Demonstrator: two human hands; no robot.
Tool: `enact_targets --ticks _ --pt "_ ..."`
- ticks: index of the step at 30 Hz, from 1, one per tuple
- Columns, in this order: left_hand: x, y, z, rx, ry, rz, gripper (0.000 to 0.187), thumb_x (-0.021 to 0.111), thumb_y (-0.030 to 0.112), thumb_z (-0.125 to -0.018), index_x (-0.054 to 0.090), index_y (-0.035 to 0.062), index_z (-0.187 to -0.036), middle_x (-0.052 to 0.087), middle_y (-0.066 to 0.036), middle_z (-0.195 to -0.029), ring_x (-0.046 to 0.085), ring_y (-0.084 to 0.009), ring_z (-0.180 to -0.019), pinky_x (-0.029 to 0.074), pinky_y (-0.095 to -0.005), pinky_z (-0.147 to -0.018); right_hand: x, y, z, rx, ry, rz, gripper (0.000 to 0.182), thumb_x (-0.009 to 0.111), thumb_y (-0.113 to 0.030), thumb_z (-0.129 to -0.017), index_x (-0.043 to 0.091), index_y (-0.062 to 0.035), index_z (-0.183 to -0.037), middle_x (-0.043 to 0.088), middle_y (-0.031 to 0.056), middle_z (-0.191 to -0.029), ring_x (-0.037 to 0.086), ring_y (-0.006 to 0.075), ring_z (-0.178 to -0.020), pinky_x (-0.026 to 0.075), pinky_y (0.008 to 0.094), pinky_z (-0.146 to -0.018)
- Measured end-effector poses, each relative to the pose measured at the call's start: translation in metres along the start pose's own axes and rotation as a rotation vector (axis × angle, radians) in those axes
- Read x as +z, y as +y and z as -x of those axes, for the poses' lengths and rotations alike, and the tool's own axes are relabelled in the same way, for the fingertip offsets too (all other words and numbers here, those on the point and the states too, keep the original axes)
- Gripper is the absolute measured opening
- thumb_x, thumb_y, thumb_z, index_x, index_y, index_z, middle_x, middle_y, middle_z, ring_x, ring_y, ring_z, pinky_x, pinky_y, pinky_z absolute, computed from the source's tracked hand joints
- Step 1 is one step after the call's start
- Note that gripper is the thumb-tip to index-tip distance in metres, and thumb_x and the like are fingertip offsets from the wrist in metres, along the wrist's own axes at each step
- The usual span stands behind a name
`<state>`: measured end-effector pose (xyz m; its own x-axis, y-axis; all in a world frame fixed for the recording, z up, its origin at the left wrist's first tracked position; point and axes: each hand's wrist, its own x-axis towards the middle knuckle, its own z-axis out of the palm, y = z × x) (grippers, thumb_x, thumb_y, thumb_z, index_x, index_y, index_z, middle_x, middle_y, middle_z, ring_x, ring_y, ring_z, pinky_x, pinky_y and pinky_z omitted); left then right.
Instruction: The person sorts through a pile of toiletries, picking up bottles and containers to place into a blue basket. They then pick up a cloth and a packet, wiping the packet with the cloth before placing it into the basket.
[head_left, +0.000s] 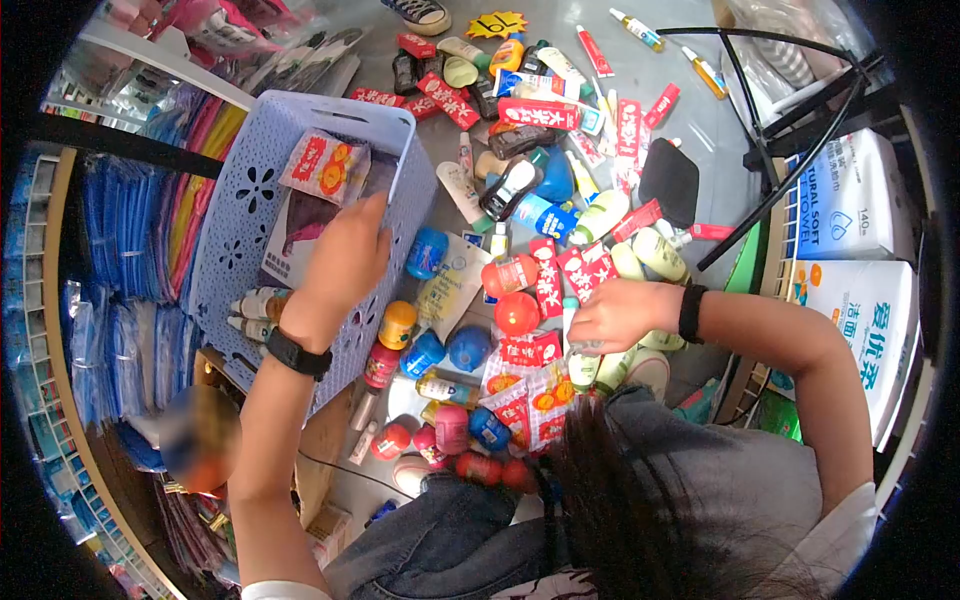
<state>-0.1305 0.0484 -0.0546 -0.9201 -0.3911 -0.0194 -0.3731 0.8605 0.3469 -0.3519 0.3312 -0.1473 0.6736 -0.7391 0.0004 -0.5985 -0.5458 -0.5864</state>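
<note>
My left hand [345, 262] reaches over the near side of a lilac plastic basket [412, 190]. Its fingers point down and are mostly hidden, so what they hold cannot be made out. Near it inside the basket are a red-and-white snack packet [327, 168], a white box [288, 250] and several small bottles [262, 304]. On the right, my right hand [622, 316] has its fingers curled around a slim pale green bottle [582, 372] with a teal cap, among other pale green bottles [660, 254] and red packets [586, 268].
Tubes, red boxes, round colourful jars [516, 314] and bottles cover the grey floor. Packaged goods hang on the left rack [120, 230]. Tissue packs [850, 330] stand at right, beside a black metal frame [775, 190]. A yellow price tag [496, 24] lies at the back.
</note>
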Motion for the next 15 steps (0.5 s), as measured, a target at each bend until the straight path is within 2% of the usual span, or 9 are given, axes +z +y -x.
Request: enact_targets --ticks 5,7,10,13,15 --pt "-0.004 0.004 0.001 -0.032 -0.023 -0.032 0.040 0.058 0.006 -0.080 0.048 -0.0048 -0.117 0.057 -0.027 -0.102 0.054 -0.0422 -0.097 0.045 -0.0451 -0.084 0.002 0.001 0.001 0.013 -0.015 0.004 0.020 0.062 -0.024 -0.077 0.057 -0.0086 -0.088 0.058 0.0069 -0.077 0.060 0.0252 -0.068 0.049 0.0366 -0.057" --pt "-0.005 0.002 0.000 -0.032 -0.046 -0.013 0.041 0.059 0.009 -0.081 0.048 -0.0043 -0.118 0.057 -0.026 -0.102 0.055 -0.0414 -0.097 0.045 -0.0452 -0.083 0.002 0.001 0.000 0.016 0.007 -0.011 0.017 0.059 -0.024 -0.077 0.055 -0.0085 -0.084 0.058 0.0079 -0.074 0.060 0.0273 -0.065 0.049 0.0387 -0.055" --pt "-0.022 0.010 -0.002 -0.105 -0.140 -0.117 0.045 0.063 0.017 -0.080 0.048 -0.0033 -0.117 0.058 -0.025 -0.102 0.055 -0.0405 -0.097 0.046 -0.0454 -0.082 0.002 0.000 0.000 0.017 0.021 -0.026 0.016 0.057 -0.024 -0.077 0.054 -0.0085 -0.081 0.058 0.0083 -0.072 0.060 0.0283 -0.064 0.049 0.0398 -0.055" --pt "-0.036 0.026 0.000 -0.176 -0.062 -0.238 0.046 0.067 0.027 -0.078 0.051 -0.0021 -0.110 0.061 -0.023 -0.098 0.058 -0.0393 -0.094 0.047 -0.0454 -0.078 0.002 0.001 0.000 0.026 -0.026 -0.003 0.020 0.060 -0.025 -0.077 0.057 -0.0088 -0.088 0.059 0.0075 -0.077 0.060 0.0264 -0.067 0.049 0.0378 -0.057" --pt "-0.047 0.048 0.001 -0.355 -0.129 -0.340 0.045 0.068 0.032 -0.077 0.052 -0.0009 -0.104 0.062 -0.021 -0.094 0.060 -0.0380 -0.090 0.049 -0.0459 -0.076 0.002 0.001 0.001 0.025 -0.047 0.010 0.021 0.062 -0.025 -0.077 0.058 -0.0089 -0.091 0.059 0.0072 -0.080 0.060 0.0255 -0.069 0.049 0.0370 -0.058"
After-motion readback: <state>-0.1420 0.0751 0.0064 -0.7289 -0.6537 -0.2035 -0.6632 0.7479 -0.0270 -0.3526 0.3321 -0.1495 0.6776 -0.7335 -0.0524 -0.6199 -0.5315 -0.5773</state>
